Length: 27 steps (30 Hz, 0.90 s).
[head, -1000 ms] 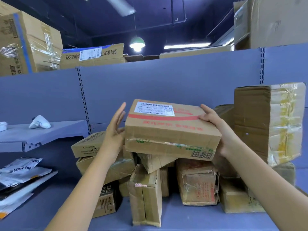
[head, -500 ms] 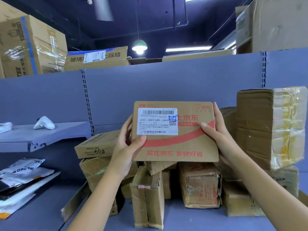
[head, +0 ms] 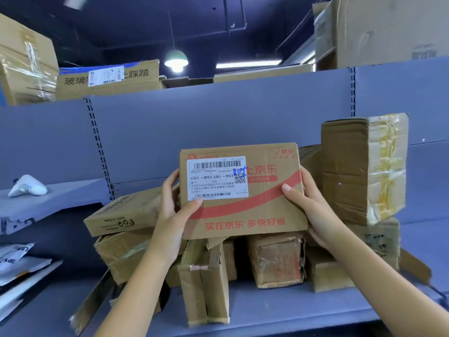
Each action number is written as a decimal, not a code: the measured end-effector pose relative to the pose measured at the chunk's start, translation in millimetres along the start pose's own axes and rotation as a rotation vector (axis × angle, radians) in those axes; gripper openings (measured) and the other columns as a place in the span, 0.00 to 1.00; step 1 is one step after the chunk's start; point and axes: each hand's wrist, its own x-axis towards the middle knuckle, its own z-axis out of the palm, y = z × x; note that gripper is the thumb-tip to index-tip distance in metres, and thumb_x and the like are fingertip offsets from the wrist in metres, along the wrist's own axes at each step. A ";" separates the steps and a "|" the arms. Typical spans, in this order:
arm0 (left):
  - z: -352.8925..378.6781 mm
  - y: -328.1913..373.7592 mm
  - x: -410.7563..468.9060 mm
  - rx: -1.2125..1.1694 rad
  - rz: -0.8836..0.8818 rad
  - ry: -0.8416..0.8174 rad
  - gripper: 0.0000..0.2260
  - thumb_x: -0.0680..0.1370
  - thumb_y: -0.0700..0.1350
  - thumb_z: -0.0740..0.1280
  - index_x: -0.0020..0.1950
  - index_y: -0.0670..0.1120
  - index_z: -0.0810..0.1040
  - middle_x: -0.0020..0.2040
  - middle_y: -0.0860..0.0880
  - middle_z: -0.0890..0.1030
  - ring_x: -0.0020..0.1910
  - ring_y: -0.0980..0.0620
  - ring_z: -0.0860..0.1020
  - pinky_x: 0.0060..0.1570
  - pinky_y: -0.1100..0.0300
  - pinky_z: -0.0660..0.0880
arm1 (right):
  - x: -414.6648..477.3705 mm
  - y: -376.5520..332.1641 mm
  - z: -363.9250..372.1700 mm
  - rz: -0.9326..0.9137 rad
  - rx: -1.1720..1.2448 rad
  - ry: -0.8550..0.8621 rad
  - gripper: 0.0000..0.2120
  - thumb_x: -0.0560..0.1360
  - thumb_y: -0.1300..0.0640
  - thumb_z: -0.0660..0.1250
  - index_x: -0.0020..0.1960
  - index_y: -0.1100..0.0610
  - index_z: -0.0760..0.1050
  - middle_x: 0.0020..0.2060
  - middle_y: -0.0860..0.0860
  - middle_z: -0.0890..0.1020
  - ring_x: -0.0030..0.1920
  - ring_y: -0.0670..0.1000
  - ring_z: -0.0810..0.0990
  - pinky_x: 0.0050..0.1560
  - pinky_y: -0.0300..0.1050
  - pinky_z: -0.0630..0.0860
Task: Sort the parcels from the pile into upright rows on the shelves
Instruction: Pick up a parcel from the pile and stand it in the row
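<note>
Blue shelving fills our view, and its lowest board (head: 291,310) runs beneath our forearms. On that board, closest to us, a narrow brown carton (head: 206,288) stands on end at the front of the pile of parcels (head: 274,261), which is jumbled and partly crushed.

Just above the pile we hold the JD parcel (head: 255,215) with its printed face and white shipping label turned toward us, long edge level. Our left hand (head: 173,215) grips its left side, thumb pressed on the front below the label and fingers curled round behind. Our right hand (head: 313,210) grips the right side the same way, thumb on the red stripe. We cannot tell whether its bottom edge touches the boxes underneath.

Beside the left hand a flat carton (head: 121,215) lies tilted on the heap. At the right a tall box bound in yellowed tape (head: 362,166) stands upright on another box. Grey mailer bags (head: 17,261) lie at the far left, with a white object (head: 26,186) on the small shelf above them. Farther back rises the blue back panel (head: 218,122), then large cartons on the top shelf (head: 109,79) and a hanging lamp (head: 176,60).
</note>
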 end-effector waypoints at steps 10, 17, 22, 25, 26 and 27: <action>66.5 -33.9 -20.1 -0.092 -0.233 0.015 0.11 0.80 0.43 0.62 0.62 0.50 0.74 0.58 0.49 0.82 0.58 0.50 0.79 0.58 0.51 0.74 | -70.4 -16.0 -61.3 0.068 -0.061 0.211 0.33 0.69 0.51 0.71 0.72 0.41 0.64 0.62 0.51 0.78 0.58 0.54 0.81 0.51 0.55 0.81; 135.6 -33.1 -52.6 0.039 -0.210 0.008 0.05 0.80 0.46 0.63 0.52 0.49 0.78 0.50 0.49 0.82 0.47 0.55 0.80 0.44 0.64 0.75 | -135.3 -43.9 -125.7 0.082 -0.113 0.340 0.34 0.68 0.52 0.71 0.72 0.44 0.65 0.63 0.54 0.77 0.59 0.54 0.81 0.53 0.53 0.81; 209.2 -40.9 -96.2 0.064 -0.250 0.043 0.05 0.78 0.44 0.63 0.44 0.51 0.77 0.45 0.49 0.81 0.47 0.49 0.79 0.48 0.55 0.74 | -213.9 -90.1 -199.6 0.089 -0.126 0.466 0.29 0.71 0.54 0.70 0.70 0.45 0.67 0.60 0.52 0.80 0.55 0.52 0.82 0.43 0.48 0.82; 266.7 -40.8 -123.2 0.083 -0.271 -0.074 0.07 0.80 0.41 0.61 0.45 0.49 0.77 0.44 0.50 0.79 0.46 0.51 0.78 0.48 0.57 0.73 | -260.0 -121.7 -241.5 0.088 -0.153 0.537 0.28 0.71 0.54 0.67 0.70 0.44 0.68 0.57 0.48 0.82 0.56 0.52 0.82 0.43 0.46 0.82; 287.5 -39.1 -130.8 0.077 -0.270 -0.105 0.07 0.80 0.41 0.61 0.45 0.48 0.77 0.44 0.49 0.79 0.45 0.52 0.78 0.48 0.57 0.73 | -274.7 -131.5 -253.6 0.084 -0.168 0.565 0.28 0.71 0.54 0.67 0.70 0.44 0.68 0.57 0.49 0.82 0.56 0.51 0.82 0.44 0.45 0.82; 308.2 -38.1 -137.7 0.062 -0.273 -0.131 0.07 0.80 0.40 0.61 0.45 0.48 0.77 0.43 0.49 0.79 0.43 0.53 0.77 0.47 0.57 0.73 | -288.9 -141.3 -264.9 0.080 -0.179 0.591 0.28 0.71 0.55 0.67 0.70 0.45 0.68 0.58 0.50 0.82 0.56 0.51 0.82 0.44 0.45 0.82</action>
